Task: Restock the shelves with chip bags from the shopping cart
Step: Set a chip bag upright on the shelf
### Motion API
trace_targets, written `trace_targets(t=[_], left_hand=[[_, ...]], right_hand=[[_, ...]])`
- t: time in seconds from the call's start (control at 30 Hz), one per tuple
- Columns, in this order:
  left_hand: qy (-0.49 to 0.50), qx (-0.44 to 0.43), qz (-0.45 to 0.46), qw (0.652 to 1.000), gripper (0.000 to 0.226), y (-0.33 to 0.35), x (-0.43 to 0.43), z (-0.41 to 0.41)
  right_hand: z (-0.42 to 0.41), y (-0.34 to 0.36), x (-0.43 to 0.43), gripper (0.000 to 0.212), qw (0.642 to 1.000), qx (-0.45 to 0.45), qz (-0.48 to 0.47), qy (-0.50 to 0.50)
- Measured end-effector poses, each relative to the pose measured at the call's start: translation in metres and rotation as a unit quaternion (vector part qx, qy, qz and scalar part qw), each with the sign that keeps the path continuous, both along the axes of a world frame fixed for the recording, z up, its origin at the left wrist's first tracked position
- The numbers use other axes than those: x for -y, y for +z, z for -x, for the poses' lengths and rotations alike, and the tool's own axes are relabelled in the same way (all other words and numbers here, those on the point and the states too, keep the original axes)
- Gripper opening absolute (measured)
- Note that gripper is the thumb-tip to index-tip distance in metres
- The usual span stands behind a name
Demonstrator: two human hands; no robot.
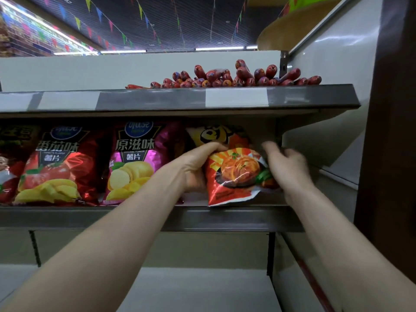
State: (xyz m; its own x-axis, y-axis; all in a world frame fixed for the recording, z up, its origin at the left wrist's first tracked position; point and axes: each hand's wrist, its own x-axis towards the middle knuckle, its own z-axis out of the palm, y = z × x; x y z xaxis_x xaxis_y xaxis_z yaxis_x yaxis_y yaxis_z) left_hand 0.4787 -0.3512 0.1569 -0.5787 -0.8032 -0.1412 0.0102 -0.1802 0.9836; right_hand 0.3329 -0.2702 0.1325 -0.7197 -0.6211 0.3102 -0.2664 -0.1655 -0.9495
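Shelf (90,218): row of chip bags (132,161)
Red bag (234,174): shelf's right end
Left hand (198,167), right hand (286,163): grasping its sides

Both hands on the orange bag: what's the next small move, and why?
Probably push the orange bag back and upright: its bottom edge overhangs the shelf lip and it leans. Left hand grips one side; right hand, blurred, meets the other.
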Motion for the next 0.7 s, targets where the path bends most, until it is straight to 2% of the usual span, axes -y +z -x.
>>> trace_targets(t=[0.07, 0.13, 0.2, 0.27, 0.33, 0.4, 0.47, 0.57, 0.7], left_hand=[[0.022, 0.003, 0.028, 0.999, 0.02, 0.003, 0.005, 0.001], [0.087, 0.012, 0.087, 0.992, 0.026, 0.003, 0.012, 0.004], [0.169, 0.032, 0.158, 0.972, 0.046, -0.001, 0.022, 0.009], [0.21, 0.05, 0.196, 0.957, 0.049, -0.008, 0.027, 0.012], [0.223, 0.053, 0.21, 0.95, 0.047, -0.014, 0.028, 0.015], [0.238, 0.083, 0.225, 0.941, 0.055, -0.017, 0.029, 0.019], [0.243, 0.135, 0.233, 0.932, 0.053, -0.02, 0.033, 0.023], [0.247, 0.161, 0.188, 0.937, 0.045, -0.023, 0.038, 0.028], [0.213, 0.216, 0.213, 0.929, 0.046, -0.026, 0.041, 0.028]], right_hand=[[-0.009, 0.002, 0.007, 0.072, 0.993, -0.043, -0.076, 0.073], [-0.014, 0.003, 0.017, 0.074, 0.987, -0.055, -0.107, 0.106], [-0.018, 0.002, 0.027, 0.064, 0.982, -0.057, -0.132, 0.127], [-0.022, 0.001, 0.036, 0.05, 0.976, -0.051, -0.148, 0.152], [-0.027, -0.001, 0.043, 0.038, 0.972, -0.044, -0.159, 0.165], [-0.029, -0.003, 0.048, 0.033, 0.974, -0.054, -0.158, 0.155], [-0.029, -0.006, 0.053, 0.036, 0.975, -0.062, -0.157, 0.145], [-0.029, -0.005, 0.057, 0.034, 0.972, -0.077, -0.167, 0.144], [-0.027, -0.007, 0.06, 0.042, 0.975, -0.064, -0.151, 0.15]])
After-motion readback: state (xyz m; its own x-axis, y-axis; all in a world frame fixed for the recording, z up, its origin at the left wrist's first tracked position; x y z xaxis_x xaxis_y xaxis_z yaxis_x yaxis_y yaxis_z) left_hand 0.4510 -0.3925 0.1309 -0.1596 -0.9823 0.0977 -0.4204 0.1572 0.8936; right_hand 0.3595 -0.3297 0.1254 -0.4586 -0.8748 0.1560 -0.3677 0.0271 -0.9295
